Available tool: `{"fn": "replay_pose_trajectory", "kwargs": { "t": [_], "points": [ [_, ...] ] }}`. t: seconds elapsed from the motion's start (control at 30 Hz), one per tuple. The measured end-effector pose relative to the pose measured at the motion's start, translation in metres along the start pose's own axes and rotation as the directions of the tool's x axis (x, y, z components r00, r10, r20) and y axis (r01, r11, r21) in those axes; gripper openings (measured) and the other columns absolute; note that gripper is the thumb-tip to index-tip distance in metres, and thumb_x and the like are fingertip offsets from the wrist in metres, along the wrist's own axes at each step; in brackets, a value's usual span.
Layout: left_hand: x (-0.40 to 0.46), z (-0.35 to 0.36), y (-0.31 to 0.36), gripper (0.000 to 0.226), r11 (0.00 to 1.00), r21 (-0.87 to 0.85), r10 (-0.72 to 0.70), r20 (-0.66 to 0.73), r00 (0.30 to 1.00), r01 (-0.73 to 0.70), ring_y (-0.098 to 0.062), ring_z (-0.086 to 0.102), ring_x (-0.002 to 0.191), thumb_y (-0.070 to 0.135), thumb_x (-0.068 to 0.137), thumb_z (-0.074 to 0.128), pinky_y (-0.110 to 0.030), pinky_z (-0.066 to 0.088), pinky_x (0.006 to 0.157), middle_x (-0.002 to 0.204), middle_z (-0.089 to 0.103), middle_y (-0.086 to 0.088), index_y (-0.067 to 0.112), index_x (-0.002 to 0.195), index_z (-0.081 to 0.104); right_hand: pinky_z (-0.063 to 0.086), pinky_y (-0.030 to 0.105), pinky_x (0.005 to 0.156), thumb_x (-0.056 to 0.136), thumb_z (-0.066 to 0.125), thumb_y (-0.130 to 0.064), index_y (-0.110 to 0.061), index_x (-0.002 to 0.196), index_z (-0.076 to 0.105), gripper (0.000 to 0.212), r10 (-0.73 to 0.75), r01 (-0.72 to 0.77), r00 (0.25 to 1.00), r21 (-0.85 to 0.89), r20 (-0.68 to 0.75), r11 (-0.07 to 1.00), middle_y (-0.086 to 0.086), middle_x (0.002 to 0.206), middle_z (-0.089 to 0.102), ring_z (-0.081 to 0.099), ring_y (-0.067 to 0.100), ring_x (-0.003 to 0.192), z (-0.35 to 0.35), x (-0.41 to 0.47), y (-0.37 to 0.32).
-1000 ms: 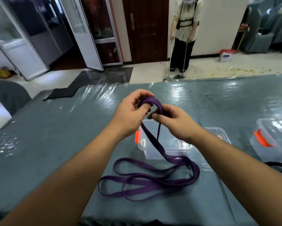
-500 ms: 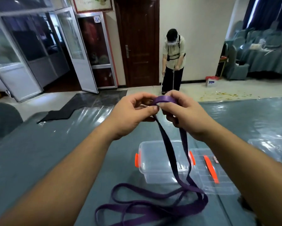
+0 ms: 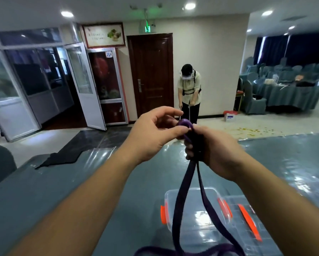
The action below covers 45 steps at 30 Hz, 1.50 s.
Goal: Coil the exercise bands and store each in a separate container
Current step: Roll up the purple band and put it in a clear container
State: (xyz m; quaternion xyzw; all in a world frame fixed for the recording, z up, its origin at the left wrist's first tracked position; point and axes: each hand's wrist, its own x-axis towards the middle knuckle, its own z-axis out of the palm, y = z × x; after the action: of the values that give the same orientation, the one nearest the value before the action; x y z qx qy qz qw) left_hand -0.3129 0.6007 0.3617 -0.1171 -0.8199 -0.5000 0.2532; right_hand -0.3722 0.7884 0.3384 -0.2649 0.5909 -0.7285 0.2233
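Table (image 3: 62, 191): broad, covered in grey-blue cloth under a glossy clear sheet; it bore the container and the slack of the band.

Container (image 3: 197, 211): clear plastic box with orange latches, open, standing near the front edge between the forearms. Its lid (image 3: 247, 228) lay just beside it to the right. Judged rigid and light, likely to slide on the slick sheet if nudged.

Exercise band (image 3: 182, 183): purple flat loop, held up above the container. Two strands hung from the hands and crossed in front of the box; the remainder lay piled at the bottom edge. A small tight coil had been started at the top end. Judged soft, limp, light, and springy enough to unwind if released; best held at the coil itself, flat faces pinched, with the free strand kept under tension.

Left hand (image 3: 155, 133): thumb and fingertips pinched the coil, other fingers loosely curved.

Right hand (image 3: 210, 148): fingers curled round both strands just beneath the coil.
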Motion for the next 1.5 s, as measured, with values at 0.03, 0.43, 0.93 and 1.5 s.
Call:
{"fn": "replay_pose_trajectory", "kwargs": {
  "t": [0.03, 0.43, 0.93, 1.5],
  "points": [
    [-0.001, -0.005, 0.0, 0.03, 0.998, 0.054, 0.024, 0.035, 0.999, -0.026, 0.0, 0.07, 0.1, 0.025, 0.091, 0.079, -0.014, 0.056, 0.08, 0.105, 0.074, 0.017, 0.042, 0.115, 0.074, 0.047, 0.031, 0.066, 0.108, 0.047, -0.034, -0.007, 0.103, 0.077, 0.04, 0.006, -0.007, 0.999, -0.041, -0.032, 0.999, 0.005, 0.074, 0.056, 0.051, 0.015, 0.065, 0.0, 0.002, 0.001],
    [0.013, -0.032, 0.021, 0.028, 0.68, 0.57, 0.3, 0.356, 0.885, -0.461, 0.002, 0.061, 0.103, 0.026, 0.097, 0.072, -0.014, 0.049, 0.087, 0.113, 0.072, 0.02, 0.033, 0.123, 0.074, 0.039, 0.033, 0.063, 0.109, 0.046, -0.03, -0.007, 0.1, 0.071, 0.035, 0.029, -0.034, 0.999, -0.194, -0.029, 0.98, 0.003, 0.069, 0.049, 0.043, 0.017, 0.062, 0.004, 0.004, -0.009],
    [0.014, -0.012, 0.028, 0.023, 0.587, 0.603, 0.644, 0.057, 0.763, -0.54, -0.006, 0.07, 0.094, 0.014, 0.091, 0.081, -0.023, 0.057, 0.085, 0.103, 0.079, 0.001, 0.011, 0.113, 0.079, 0.063, 0.037, 0.081, 0.083, 0.07, -0.025, -0.004, 0.102, 0.081, 0.03, -0.208, 0.207, 0.978, 0.122, -0.003, 0.971, 0.026, 0.101, 0.076, 0.077, 0.035, 0.09, 0.001, -0.008, -0.025],
    [0.021, -0.001, 0.014, 0.047, 0.826, 0.474, 0.286, 0.113, 0.952, -0.304, -0.008, 0.059, 0.099, 0.027, 0.096, 0.073, -0.017, 0.049, 0.085, 0.1, 0.058, 0.018, 0.038, 0.14, 0.061, 0.063, 0.03, 0.08, 0.086, 0.072, -0.021, -0.004, 0.106, 0.082, 0.027, -0.048, 0.064, 0.997, 0.286, -0.062, 0.956, 0.022, 0.112, 0.078, 0.078, 0.027, 0.096, 0.008, -0.005, -0.032]
  ]
}}
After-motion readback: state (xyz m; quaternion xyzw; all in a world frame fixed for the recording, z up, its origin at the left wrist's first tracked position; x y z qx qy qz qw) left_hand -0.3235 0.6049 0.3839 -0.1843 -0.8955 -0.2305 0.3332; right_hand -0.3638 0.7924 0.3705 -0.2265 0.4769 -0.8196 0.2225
